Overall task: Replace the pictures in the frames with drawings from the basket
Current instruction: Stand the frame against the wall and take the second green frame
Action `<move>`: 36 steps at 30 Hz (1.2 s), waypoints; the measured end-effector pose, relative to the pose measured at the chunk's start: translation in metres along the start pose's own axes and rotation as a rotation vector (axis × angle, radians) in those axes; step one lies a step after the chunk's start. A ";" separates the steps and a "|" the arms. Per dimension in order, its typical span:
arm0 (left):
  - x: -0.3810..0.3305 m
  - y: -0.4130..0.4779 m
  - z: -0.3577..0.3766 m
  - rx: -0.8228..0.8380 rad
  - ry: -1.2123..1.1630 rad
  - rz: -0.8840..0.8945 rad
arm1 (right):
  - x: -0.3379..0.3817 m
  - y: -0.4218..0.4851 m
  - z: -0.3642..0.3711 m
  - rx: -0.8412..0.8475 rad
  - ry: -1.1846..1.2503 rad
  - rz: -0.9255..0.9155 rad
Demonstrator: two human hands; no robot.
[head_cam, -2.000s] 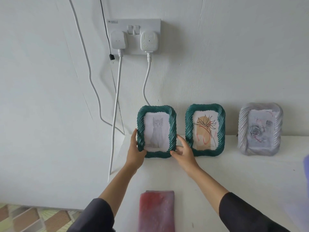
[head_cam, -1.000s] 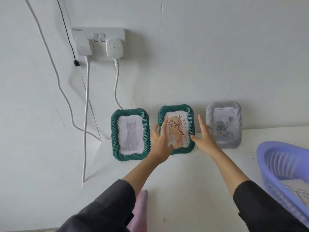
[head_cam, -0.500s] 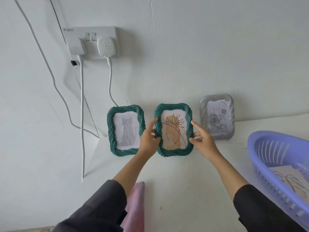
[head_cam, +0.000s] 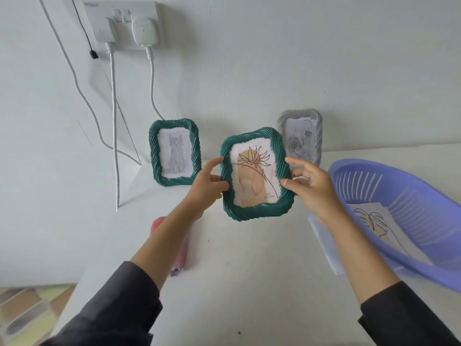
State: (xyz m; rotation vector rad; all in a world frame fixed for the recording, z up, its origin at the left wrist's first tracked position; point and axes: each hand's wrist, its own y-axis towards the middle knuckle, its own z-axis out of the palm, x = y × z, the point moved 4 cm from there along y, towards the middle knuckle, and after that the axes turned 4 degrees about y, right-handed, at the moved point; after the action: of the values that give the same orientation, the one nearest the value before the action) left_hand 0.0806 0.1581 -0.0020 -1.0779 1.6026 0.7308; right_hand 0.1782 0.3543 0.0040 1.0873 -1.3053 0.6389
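White double wall socket (head_cam: 124, 23), two white plugs with cables hanging down: well up and left of the left fingers.

Dark green twisted-rope rectangular frame with a grey cat drawing (head_cam: 174, 152): upright at the wall on the white table top (head_cam: 249, 283), just left of the left fingertips, not touched.

Pink folded cloth (head_cam: 183, 245): flat on the table below the left fingers, partly hidden by the left forearm.

Left hand (head_cam: 204, 188): clamped on the left rim of a second dark green twisted-rope frame holding a black-line flower drawing on orange (head_cam: 257, 176). Thumb on the rim's front, other fingers curled at the edge.

Flower frame: between the two sets of fingers, face to the camera, tilted, upper right corner higher than upper left. Can't tell if its bottom edge touches the table.

Right hand (head_cam: 314, 191): clamped on the right rim. Thumb on the front, fingers curled round the edge.

Pale grey ribbed rectangular frame with a rose picture (head_cam: 301, 138): against the wall, just beyond the right fingertips, apart from them, lower part hidden by the flower frame and fingers.

Lavender slotted plastic basket (head_cam: 411, 203): on the table, right of the right fingers. Inside it lies a white sheet with a black-line leaf drawing (head_cam: 374, 228). A plain white paper sheet (head_cam: 324, 245) sticks out under the basket's left end, below the right wrist.
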 end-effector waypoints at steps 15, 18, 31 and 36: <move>-0.020 -0.068 0.072 -0.180 -0.296 -0.061 | 0.060 -0.058 0.019 0.402 -0.676 -0.142; -0.017 -0.070 0.070 -0.258 -0.344 -0.089 | 0.055 -0.071 0.032 0.464 -0.635 -0.141; 0.052 -0.058 0.057 -0.332 0.032 -0.178 | -0.059 -0.058 -0.009 0.355 -0.739 0.171; 0.069 -0.057 0.056 -0.275 0.375 -0.177 | -0.084 -0.065 -0.004 0.332 -0.933 0.106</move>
State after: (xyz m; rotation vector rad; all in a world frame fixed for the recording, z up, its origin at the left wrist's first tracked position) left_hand 0.1500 0.1632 -0.0815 -1.6115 1.7196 0.6691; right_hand 0.2199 0.3478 -0.0942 1.7017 -2.1071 0.4309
